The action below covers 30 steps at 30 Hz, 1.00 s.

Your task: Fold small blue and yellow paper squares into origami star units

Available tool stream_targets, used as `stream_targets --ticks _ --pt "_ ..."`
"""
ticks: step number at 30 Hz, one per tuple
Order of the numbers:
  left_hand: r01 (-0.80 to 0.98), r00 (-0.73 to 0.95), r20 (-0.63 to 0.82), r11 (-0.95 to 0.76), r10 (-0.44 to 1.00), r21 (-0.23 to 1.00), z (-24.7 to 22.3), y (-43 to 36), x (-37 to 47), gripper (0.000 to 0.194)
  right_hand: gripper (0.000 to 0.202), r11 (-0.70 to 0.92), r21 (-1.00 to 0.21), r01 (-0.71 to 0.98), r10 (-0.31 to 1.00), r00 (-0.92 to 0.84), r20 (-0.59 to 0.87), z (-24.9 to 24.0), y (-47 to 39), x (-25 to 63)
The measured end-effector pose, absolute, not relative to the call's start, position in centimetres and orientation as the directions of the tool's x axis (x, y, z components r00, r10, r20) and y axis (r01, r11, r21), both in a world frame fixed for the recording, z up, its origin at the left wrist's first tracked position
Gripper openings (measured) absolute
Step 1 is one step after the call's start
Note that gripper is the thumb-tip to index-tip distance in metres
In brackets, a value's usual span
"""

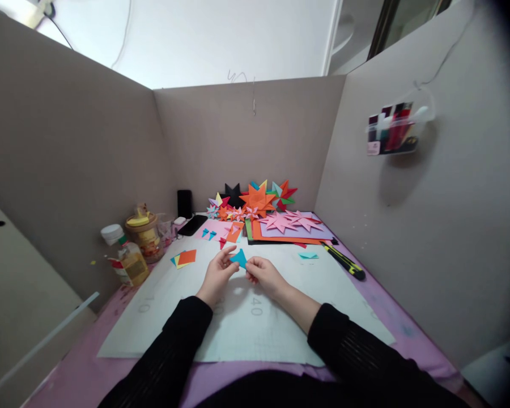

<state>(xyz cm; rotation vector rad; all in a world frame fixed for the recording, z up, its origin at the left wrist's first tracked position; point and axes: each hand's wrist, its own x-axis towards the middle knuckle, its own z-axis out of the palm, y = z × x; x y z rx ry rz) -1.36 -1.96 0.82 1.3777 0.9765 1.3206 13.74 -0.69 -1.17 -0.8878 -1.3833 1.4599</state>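
We held the small blue paper point(240, 259) in the air between our two grips, above the white numbered mat point(170, 326). Our left grip point(217, 271) pinched it at its left side, and our right grip point(267, 275) pinched it at its lower right corner. We think that it was held from two sides because so thin a piece bends easily, and one pinch alone would let it turn. Its middle was uncovered, perhaps so that we could see the edges well.

To the left of the left grip lay overlapping square papers point(187, 257), near enough, in our judgement, for a short reach. Beyond the grips, two small blue folded pieces point(212, 234) rested on a pink sheet point(219, 225), probably to be easily found. To the right of the right grip lay a teal folded piece point(308, 256), and farther right a yellow-and-black cutter point(344, 262), perhaps apart from the papers for safety. The paper stars point(258, 199) were farthest beyond both grips, near the partition point(246, 136), where, we suppose, they were out of the way.
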Motion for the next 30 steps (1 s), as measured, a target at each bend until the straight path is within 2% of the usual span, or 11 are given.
stream_targets --ticks 8,12,17,19,21,23,27,30 --pt "0.039 0.081 0.219 -0.222 0.972 0.974 0.6 -1.9 -1.2 0.047 0.01 0.246 -0.969 0.026 0.934 -0.275 0.229 -1.6 -0.7 13.8" --pt "0.121 0.05 0.263 -0.267 0.964 0.956 0.4 -1.9 -1.4 0.04 0.01 0.273 -0.961 -0.049 0.936 -0.216 0.277 -0.9 -0.8 14.0" --pt "0.277 0.03 0.421 -0.413 0.906 0.868 0.8 -2.6 -1.6 0.013 0.019 0.131 -0.965 -0.226 0.939 -0.284 0.194 -0.4 -0.8 14.1" --pt "0.286 0.038 0.471 -0.462 0.881 0.84 0.8 -2.7 -1.7 0.012 0.02 0.13 -0.959 -0.25 0.944 -0.263 0.197 -0.5 -0.7 14.1" --pt "0.234 0.022 0.49 -0.481 0.871 0.845 0.8 -2.5 -1.8 0.022 0.019 0.16 -0.953 -0.255 0.952 -0.215 0.217 -0.5 -0.7 14.2" --pt "0.139 0.006 0.425 -0.421 0.905 0.896 0.7 -2.2 -1.9 0.031 0.018 0.187 -0.949 -0.255 0.959 -0.16 0.232 -0.5 -0.6 14.2" --pt "-0.033 0.07 0.146 -0.144 0.987 0.989 0.7 -1.9 -1.7 0.041 0.016 0.226 -0.942 -0.249 0.963 -0.088 0.254 -0.4 -0.4 14.3" --pt "-0.036 0.148 0.118 -0.114 0.982 0.993 0.9 -2.3 -1.5 0.04 0.017 0.25 -0.94 -0.231 0.96 -0.069 0.272 -0.5 -0.4 14.4"
